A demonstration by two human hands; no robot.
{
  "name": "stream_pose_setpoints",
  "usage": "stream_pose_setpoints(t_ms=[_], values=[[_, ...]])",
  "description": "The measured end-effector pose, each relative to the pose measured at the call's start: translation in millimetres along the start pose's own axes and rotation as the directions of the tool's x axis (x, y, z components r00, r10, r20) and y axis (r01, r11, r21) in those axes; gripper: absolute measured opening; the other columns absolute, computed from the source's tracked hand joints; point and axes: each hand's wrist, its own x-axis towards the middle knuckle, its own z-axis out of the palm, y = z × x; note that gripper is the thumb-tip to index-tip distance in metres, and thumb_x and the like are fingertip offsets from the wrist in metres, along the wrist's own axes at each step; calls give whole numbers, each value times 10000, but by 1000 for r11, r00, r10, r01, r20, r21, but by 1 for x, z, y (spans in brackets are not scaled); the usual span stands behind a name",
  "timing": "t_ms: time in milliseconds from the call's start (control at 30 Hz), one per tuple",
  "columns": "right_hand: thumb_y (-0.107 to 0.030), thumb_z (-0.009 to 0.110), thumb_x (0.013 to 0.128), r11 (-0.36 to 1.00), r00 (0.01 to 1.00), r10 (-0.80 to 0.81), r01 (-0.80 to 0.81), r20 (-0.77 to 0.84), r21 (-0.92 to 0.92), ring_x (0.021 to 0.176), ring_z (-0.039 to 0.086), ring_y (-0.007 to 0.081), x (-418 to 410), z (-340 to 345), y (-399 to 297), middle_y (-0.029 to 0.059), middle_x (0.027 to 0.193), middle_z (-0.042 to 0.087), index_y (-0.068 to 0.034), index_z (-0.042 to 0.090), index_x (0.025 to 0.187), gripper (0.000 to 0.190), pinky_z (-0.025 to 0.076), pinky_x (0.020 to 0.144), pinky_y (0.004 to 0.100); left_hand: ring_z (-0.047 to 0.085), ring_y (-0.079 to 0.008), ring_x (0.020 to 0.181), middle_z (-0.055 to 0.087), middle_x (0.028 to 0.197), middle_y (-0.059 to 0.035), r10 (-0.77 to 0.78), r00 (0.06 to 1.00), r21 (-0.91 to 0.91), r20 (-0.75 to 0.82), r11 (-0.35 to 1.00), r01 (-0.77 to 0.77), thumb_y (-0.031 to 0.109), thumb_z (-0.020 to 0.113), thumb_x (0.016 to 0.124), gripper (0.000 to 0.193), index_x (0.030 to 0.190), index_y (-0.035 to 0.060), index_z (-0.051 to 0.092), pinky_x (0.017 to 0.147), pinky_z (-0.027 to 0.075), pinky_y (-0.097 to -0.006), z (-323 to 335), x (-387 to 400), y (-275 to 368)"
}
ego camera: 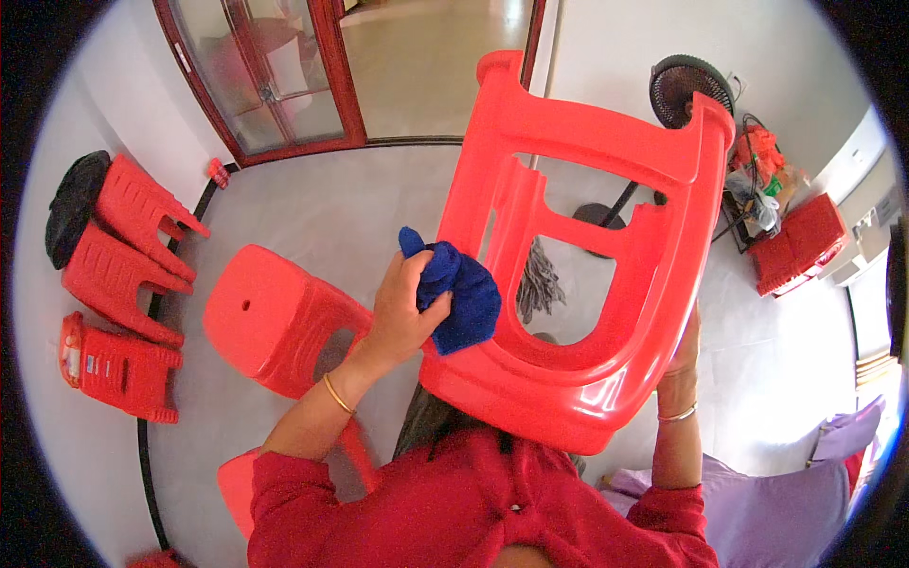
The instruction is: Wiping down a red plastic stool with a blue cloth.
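Observation:
A red plastic stool is held up before me, tilted, with its legs pointing away from my body. My left hand grips a crumpled blue cloth, which lies against the stool's left side. On the right side, my right hand is at the stool's outer edge. Most of its fingers are hidden behind the plastic, so its grip cannot be made out.
Another red stool stands at my left, with more red stools along the wall. Beyond the held stool are a black fan and a grey mop head. Purple fabric lies at lower right.

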Motion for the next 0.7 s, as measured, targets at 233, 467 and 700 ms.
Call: stream_pose_setpoints(t_ms=[233, 467, 700], values=[[-289, 413, 971, 1000, 998, 12, -13, 67, 12, 936, 644, 259, -21, -29, 2, 146, 1113, 626, -30, 515, 1234, 383, 562, 794, 392, 532, -387, 862, 519, 964, -203, 171, 974, 55, -146, 985, -165, 123, 660, 799, 384, 1118, -2, 487, 751, 445, -415, 9, 74, 5], [-241, 436, 968, 993, 999, 45, -45, 5, 105, 941, 644, 234, -32, -5, 10, 117, 1103, 628, -36, 520, 1208, 327, 561, 798, 387, 514, -297, 794, 479, 872, -98, 623, 774, 140, -115, 781, -608, 202, 698, 735, 369, 1055, 129, 530, 631, 470, -388, 35, 150, 104], [-226, 448, 965, 993, 1000, -2, 5, -24, 116, 968, 636, 221, -43, -9, 6, 115, 1128, 618, -38, 503, 1236, 335, 549, 833, 377, 545, -317, 915, 506, 1098, -148, 782, 608, 126, 139, 595, -794, 164, 578, 786, 374, 1155, 188, 524, 737, 495, -391, 68, 164, 147]])
